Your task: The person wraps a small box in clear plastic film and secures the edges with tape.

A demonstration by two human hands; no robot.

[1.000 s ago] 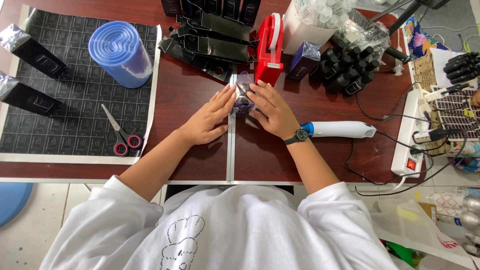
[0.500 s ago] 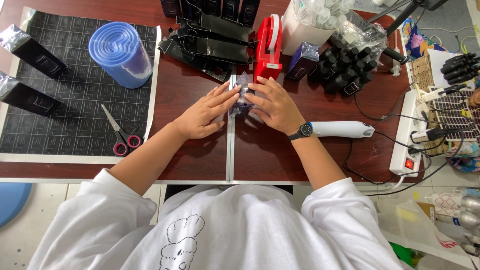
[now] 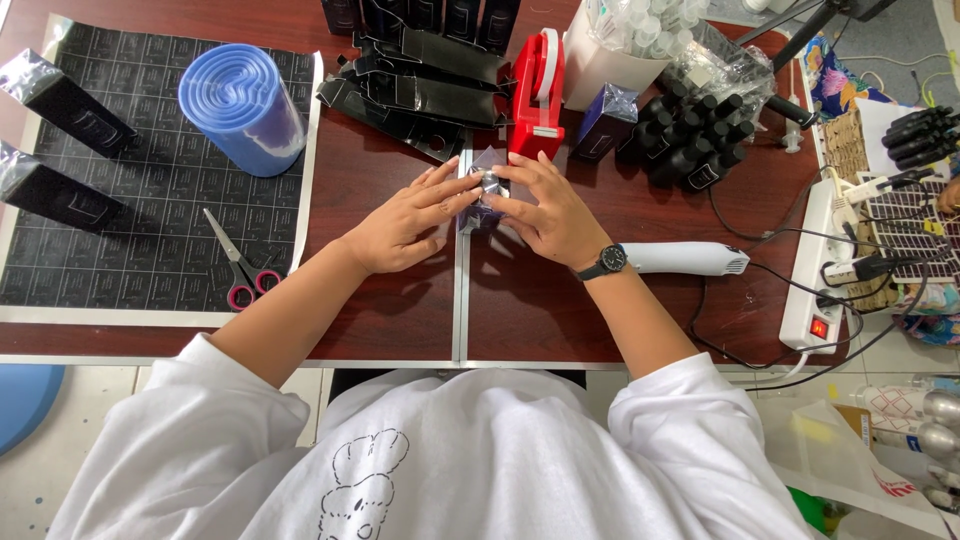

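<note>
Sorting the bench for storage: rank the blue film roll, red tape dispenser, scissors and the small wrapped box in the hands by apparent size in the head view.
1. blue film roll
2. red tape dispenser
3. scissors, thin, though about as long as the dispenser, so unsure
4. small wrapped box, partly hidden by both hands

One head-worn camera is looking almost straight down from above the person's shoulders, sitting fairly close over the tabletop (image 3: 400,320), facing its far edge.
</note>
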